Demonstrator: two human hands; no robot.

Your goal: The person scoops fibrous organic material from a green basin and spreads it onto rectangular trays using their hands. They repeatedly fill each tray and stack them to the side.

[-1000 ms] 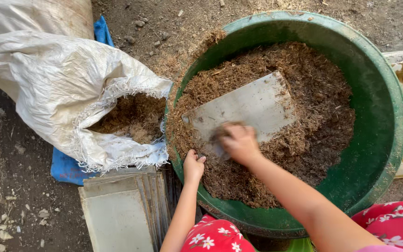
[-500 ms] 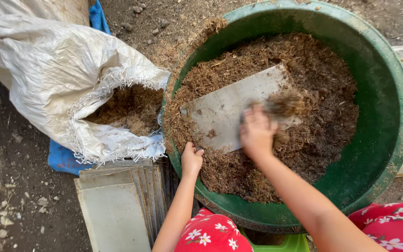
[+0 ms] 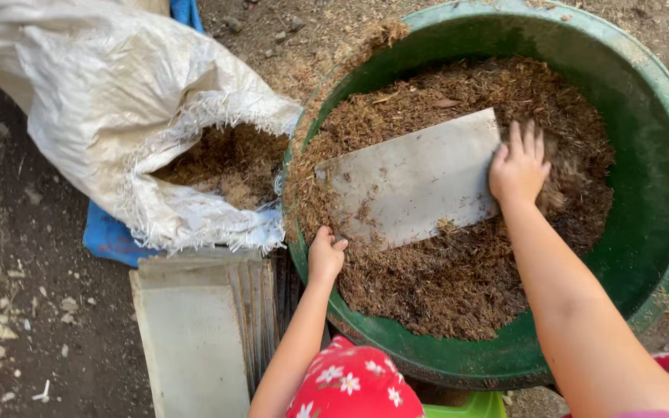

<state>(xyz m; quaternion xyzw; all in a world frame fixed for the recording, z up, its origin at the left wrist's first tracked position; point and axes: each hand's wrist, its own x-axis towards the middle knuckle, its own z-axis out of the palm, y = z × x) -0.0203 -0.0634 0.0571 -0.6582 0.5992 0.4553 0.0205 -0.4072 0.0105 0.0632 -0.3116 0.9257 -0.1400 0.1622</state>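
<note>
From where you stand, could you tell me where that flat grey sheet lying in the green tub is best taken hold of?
Probably the sheet's far right edge, where the right hand already rests. That end is tilted up on the brown fibre, so fingers can slip under it from the right. The lower left end is sunk into the fibre beside the left hand, which is at the tub rim.

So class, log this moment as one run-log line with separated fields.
left hand: grips rim of green tub | right hand: flat on brown fibre at pale flat panel edge | open white sack beside tub
</note>
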